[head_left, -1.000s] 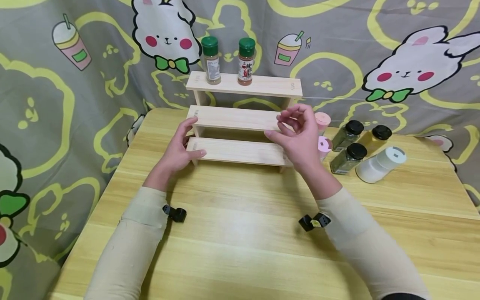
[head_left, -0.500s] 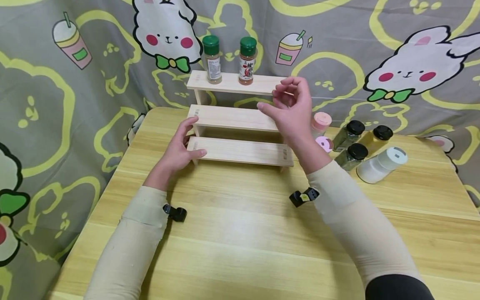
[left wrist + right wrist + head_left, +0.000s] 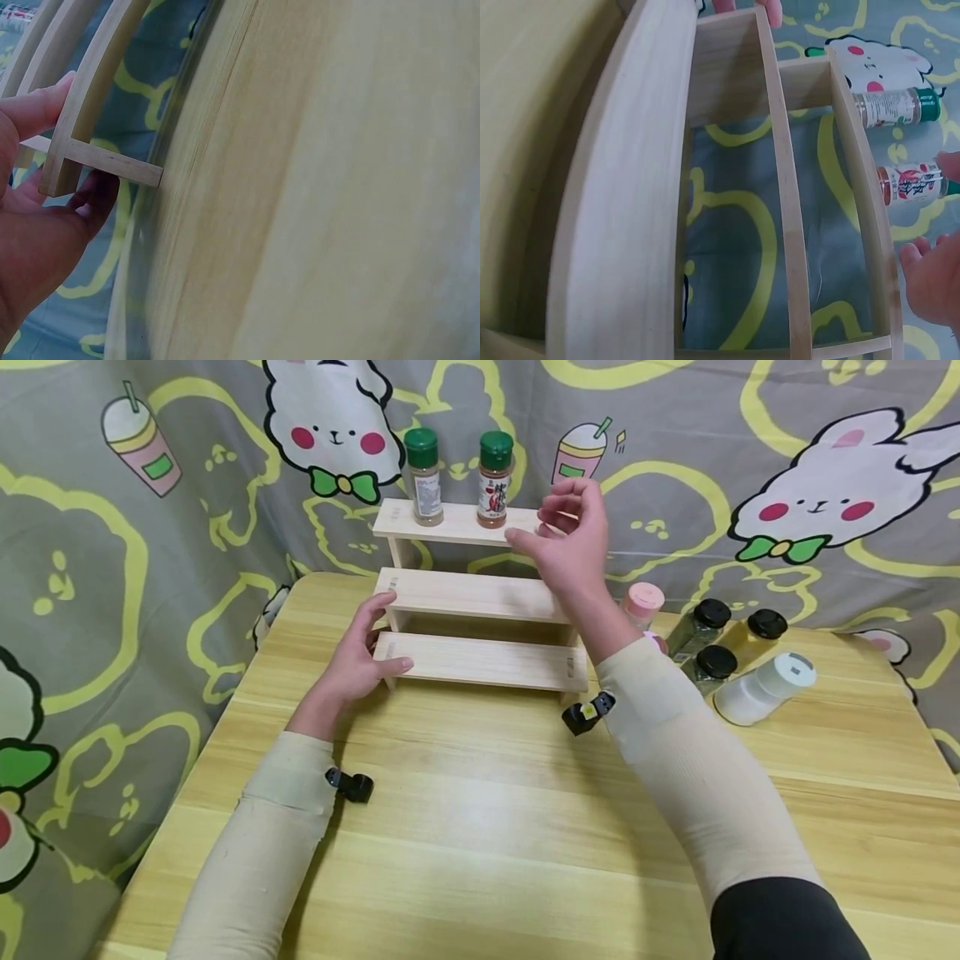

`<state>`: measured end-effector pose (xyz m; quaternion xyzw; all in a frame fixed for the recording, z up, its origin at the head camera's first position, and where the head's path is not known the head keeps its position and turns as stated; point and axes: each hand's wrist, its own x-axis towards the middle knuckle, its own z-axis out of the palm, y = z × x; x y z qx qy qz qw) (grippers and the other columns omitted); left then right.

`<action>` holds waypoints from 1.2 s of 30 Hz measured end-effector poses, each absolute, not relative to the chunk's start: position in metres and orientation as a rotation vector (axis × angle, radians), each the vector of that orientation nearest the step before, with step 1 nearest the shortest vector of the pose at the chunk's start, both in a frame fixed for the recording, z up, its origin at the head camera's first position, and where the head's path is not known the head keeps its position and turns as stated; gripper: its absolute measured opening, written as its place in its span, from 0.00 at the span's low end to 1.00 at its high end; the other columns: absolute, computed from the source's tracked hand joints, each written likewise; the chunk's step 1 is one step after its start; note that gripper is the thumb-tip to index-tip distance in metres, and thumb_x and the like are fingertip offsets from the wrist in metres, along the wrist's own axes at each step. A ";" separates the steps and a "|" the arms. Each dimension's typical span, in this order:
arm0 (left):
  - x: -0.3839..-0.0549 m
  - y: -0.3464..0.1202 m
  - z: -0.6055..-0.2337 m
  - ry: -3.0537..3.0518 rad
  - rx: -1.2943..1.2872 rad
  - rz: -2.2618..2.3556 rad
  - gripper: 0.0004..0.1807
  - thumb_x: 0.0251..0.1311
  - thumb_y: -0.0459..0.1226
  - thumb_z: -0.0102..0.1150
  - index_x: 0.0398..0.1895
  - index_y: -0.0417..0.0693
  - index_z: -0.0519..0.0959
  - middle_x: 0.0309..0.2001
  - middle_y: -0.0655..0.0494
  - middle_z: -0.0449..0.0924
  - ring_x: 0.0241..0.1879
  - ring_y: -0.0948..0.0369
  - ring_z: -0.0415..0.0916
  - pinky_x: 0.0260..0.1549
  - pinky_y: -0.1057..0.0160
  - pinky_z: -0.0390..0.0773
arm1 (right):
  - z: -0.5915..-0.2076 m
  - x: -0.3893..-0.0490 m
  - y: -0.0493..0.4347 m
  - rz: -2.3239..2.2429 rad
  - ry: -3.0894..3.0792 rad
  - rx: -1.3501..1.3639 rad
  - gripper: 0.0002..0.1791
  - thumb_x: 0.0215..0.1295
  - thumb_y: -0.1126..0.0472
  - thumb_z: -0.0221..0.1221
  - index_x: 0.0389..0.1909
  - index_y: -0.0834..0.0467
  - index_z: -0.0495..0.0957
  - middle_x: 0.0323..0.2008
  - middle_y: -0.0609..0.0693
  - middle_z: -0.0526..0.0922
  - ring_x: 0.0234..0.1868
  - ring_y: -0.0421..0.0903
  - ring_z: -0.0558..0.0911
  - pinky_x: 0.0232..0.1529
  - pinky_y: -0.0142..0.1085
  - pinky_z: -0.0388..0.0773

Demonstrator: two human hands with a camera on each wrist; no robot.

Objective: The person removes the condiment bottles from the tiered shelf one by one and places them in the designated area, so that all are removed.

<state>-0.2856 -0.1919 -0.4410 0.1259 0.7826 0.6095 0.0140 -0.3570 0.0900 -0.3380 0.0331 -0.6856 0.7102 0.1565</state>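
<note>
A three-tier wooden spice rack (image 3: 480,662) stands at the back of the table. My left hand (image 3: 358,656) grips its left end, thumb over the lowest board and a fingertip at the middle one; the left wrist view shows this hand (image 3: 45,187) around the board's end. Over the right end of the top board is my right hand (image 3: 566,539), fingers loosely bent with nothing between them. Just left of it stands a green-capped spice jar with a red-printed label (image 3: 493,485), also seen beside the hand in the right wrist view. Another green-capped jar (image 3: 426,481) stands further left.
Right of the rack, on the wooden table (image 3: 465,843), stand a pink-capped bottle (image 3: 643,600), several black-capped jars (image 3: 711,667) and a white-topped bottle (image 3: 761,689). A patterned grey curtain (image 3: 675,510) hangs close behind.
My right hand has risen from the middle board's right end to the top board, moving up and slightly left. The left hand keeps its grip, and the jars have not moved.
</note>
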 end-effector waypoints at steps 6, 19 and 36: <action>-0.286 -0.191 -0.441 2.439 0.384 1.893 0.49 0.53 0.18 0.66 0.77 0.49 0.55 0.76 0.45 0.50 0.66 0.40 0.60 0.61 0.45 0.64 | -0.331 -0.370 0.083 1.993 -1.995 0.044 0.35 0.43 0.69 0.78 0.50 0.53 0.70 0.47 0.52 0.74 0.52 0.51 0.75 0.52 0.33 0.73; -0.286 -0.192 -0.440 2.437 0.392 1.892 0.49 0.53 0.18 0.66 0.76 0.49 0.55 0.76 0.45 0.51 0.67 0.41 0.58 0.63 0.44 0.62 | -0.322 -0.390 0.061 1.922 -2.045 0.061 0.35 0.44 0.70 0.77 0.51 0.53 0.69 0.47 0.51 0.73 0.52 0.47 0.74 0.53 0.27 0.71; -0.286 -0.191 -0.440 2.434 0.388 1.894 0.49 0.53 0.18 0.66 0.76 0.48 0.55 0.76 0.44 0.51 0.67 0.39 0.59 0.62 0.44 0.63 | -0.320 -0.402 0.048 1.810 -2.155 0.044 0.33 0.51 0.69 0.75 0.58 0.50 0.73 0.51 0.47 0.77 0.51 0.43 0.76 0.52 0.30 0.73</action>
